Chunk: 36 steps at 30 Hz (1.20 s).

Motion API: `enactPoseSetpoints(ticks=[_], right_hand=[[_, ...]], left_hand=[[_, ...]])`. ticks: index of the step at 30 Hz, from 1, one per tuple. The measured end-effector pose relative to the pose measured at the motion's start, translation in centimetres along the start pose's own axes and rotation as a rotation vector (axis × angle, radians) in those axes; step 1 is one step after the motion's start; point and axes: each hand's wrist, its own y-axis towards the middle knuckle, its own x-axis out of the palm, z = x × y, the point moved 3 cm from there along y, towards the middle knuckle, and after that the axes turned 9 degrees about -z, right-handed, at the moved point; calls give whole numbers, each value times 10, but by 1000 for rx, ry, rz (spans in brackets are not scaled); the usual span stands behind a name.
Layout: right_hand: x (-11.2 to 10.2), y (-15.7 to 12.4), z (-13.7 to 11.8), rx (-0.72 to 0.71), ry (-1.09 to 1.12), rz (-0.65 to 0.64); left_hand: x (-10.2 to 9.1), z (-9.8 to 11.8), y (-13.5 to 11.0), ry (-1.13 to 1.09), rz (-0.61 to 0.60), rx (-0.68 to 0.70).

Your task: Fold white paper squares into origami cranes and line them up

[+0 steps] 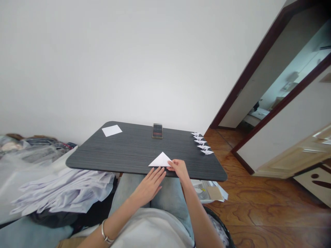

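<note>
A sheet of white paper folded into a triangle (159, 159) lies near the front edge of the dark table (124, 148), its point facing the wall. My right hand (178, 168) pinches the triangle's right corner between thumb and fingers. Flat and with fingers stretched out, my left hand (150, 186) rests at the table's front edge, its fingertips by the triangle's long lower edge. Whether those fingertips touch the paper is hard to tell.
Several folded paper cranes (203, 146) stand in a row along the right side. White paper (112, 130) lies at the back left. A phone (157, 131) is near the wall. White cloth (67, 189) is piled left of the table; a bin (219, 229) stands below right.
</note>
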Motion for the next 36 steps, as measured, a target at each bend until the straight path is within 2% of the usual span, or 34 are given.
enactPoseSetpoints(ticks=[3,7,19,23,26,29,31,34,36], right_hand=[[1,3,0,35,-1,-32],[1,6,2,72,1,-51],[0,10,8,115,-32,-96],[-1,10,6,75,-48,-88],[-2,6,3,14,-57,-64],[-3,-2,-3,-39,-54,-35],[-2,-9,-9,-83,-38,-11],[2,-20,-19,-124,-20,1],[5,-26,-25,-144,-6,3]], left_hand=[[8,1,3,66,-29,-53],[9,0,7,96,-31,-130],[10,-1,10,81,-76,-169],[8,-2,9,22,-26,-156],[-2,-11,6,-151,169,-182],[-15,-33,-3,-454,491,-424],[-21,-46,-6,-705,614,-502],[-25,-55,-3,-1096,613,-500],[-29,-55,-1,-1251,597,-521]])
